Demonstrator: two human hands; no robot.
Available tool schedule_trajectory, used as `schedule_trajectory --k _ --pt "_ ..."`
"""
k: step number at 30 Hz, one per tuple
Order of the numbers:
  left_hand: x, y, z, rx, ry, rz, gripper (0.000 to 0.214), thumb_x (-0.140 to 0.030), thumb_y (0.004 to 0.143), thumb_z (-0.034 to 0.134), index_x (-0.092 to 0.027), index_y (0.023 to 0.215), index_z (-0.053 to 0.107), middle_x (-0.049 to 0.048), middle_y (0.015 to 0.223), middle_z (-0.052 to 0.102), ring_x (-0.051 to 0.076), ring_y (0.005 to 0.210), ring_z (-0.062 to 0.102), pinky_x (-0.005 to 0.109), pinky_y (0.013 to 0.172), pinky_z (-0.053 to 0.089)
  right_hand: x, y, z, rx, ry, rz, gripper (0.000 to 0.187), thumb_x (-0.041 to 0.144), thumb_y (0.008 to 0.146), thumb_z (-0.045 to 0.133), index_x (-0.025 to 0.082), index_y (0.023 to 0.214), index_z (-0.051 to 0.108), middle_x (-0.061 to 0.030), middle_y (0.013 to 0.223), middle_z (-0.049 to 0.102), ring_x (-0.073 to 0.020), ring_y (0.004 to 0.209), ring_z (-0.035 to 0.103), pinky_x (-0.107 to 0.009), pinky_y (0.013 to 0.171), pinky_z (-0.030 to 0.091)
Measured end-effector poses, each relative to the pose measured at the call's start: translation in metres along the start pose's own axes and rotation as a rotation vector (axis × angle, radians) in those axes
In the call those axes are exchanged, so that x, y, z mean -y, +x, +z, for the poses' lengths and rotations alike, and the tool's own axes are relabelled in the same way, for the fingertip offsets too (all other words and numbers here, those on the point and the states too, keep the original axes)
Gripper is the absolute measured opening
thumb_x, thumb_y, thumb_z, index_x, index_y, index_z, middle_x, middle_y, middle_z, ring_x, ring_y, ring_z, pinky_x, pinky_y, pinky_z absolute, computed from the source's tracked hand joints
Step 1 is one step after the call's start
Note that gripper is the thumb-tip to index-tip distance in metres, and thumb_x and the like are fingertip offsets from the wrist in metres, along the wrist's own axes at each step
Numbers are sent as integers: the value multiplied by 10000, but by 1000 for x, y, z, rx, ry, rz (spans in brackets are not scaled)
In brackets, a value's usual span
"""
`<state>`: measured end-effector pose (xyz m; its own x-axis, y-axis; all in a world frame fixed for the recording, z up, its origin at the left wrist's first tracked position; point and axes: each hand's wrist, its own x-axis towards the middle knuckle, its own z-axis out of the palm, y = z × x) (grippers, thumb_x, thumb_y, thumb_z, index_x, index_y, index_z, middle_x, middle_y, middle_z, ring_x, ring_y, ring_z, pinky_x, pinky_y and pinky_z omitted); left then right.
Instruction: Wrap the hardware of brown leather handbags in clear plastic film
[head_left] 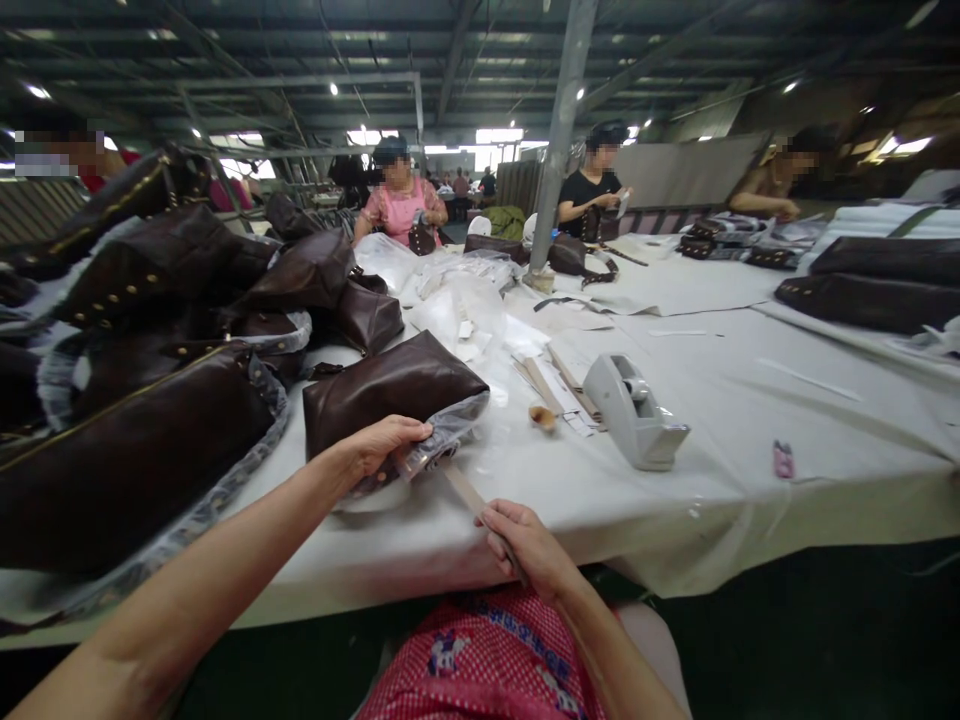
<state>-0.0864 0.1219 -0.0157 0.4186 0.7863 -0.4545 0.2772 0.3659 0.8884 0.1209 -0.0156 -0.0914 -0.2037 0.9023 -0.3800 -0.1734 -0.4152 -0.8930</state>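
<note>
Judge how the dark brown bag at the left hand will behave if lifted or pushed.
The dark brown bag probably keeps its shape fairly well, since its sides look filled out. The clear plastic at its edge, where the left hand is, may slip or crinkle, as it looks thin and shiny. Rolling seems unlikely, given the bag's angular corners.

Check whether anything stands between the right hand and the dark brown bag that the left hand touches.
Only the flat strip held in the right hand, which spans the gap to the near edge of the bag, where the left hand grips clear plastic wrap. Nothing else visible stands between.
</note>
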Motion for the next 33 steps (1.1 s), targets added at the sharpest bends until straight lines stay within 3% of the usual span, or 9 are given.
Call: schedule_trajectory --k 9,13,18,24,33 --pt "-1 -7 8 -45 119 -23 404 -502 575 755 -155 739 628 -36 576 535 91 472 426 216 451 254 -1 7 0 28 -23 52 461 619 657 613 214 808 451 116 434 468 -44 297 382 -150 317 218" --pt "-2 -8 10 -52 207 -51 420 -532 585 746 -165 754 630 -47 564 516 88 472 396 223 462 236 7 12 4 27 -89 91 405 580 695 584 212 779 437 86 497 525 -69 369 500 -157 363 337" --pt "-4 -12 13 -30 197 -58 427 -524 573 759 -159 758 639 -38 558 538 85 461 395 226 461 227 23 15 4 42 -245 73 235 396 764 561 184 704 480 30 588 580 -111 523 616 -207 488 477" --pt "0 -12 14 1 114 -5 394 -476 575 777 -144 757 670 -22 561 567 79 455 405 217 448 250 23 17 2 -12 -262 53 142 318 738 553 193 727 487 42 551 565 -134 508 629 -210 461 471" --pt "1 -19 16 -8 40 -4 314 -401 590 797 -137 705 671 -22 560 575 78 464 427 205 431 261 16 22 8 30 -176 101 261 368 651 598 211 772 428 68 518 547 -124 472 605 -204 444 464"
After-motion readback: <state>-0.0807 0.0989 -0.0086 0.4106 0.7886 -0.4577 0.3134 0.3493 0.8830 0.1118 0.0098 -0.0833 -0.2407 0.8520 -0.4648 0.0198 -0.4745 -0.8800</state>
